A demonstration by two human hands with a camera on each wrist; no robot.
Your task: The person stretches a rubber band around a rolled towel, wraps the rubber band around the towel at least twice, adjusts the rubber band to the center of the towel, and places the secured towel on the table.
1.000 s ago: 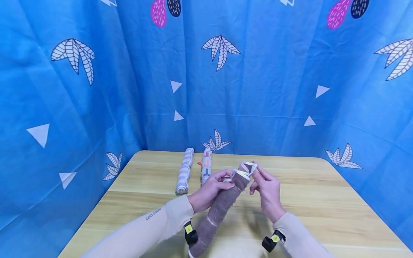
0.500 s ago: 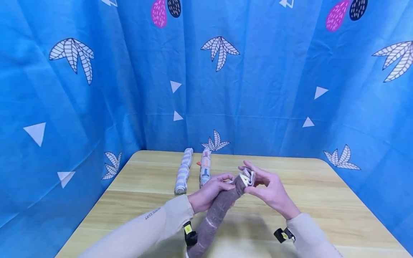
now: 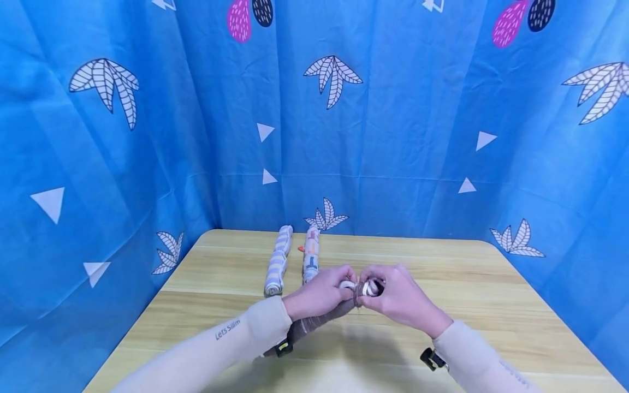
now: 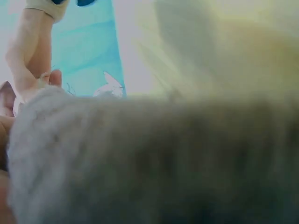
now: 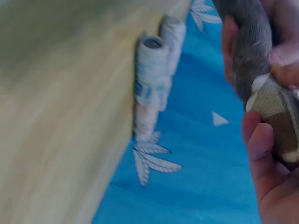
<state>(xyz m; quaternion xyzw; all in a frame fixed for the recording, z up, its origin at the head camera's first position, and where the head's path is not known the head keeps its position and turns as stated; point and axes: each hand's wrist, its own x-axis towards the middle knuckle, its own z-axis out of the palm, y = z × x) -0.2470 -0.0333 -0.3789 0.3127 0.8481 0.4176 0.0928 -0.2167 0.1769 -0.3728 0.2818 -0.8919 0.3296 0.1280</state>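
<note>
A brown towel (image 3: pixel 321 321), rolled into a long tube, is held up over the table, its lower part hidden behind the left forearm. My left hand (image 3: pixel 321 292) grips the roll near its upper end. At that end my right hand (image 3: pixel 400 300) curls its fingers and thumb round the folded, white-edged tip. In the right wrist view the towel (image 5: pixel 252 46) runs down from the left hand to a brown flap with pale edging between the right fingers (image 5: pixel 261 140). The blurred towel (image 4: pixel 140 158) fills the lower left wrist view.
Two more rolled towels lie side by side at the back of the wooden table (image 3: pixel 442 273): a striped one (image 3: pixel 278 262) and a patterned one (image 3: pixel 312 254) with a small orange tab. A blue printed curtain (image 3: pixel 393 136) encloses the table's back and sides.
The right hand has moved from loosely fingering the towel's end to gripping round it. The roll's upper end has dropped slightly, and the tube now lies flatter, tucked under the left forearm.
</note>
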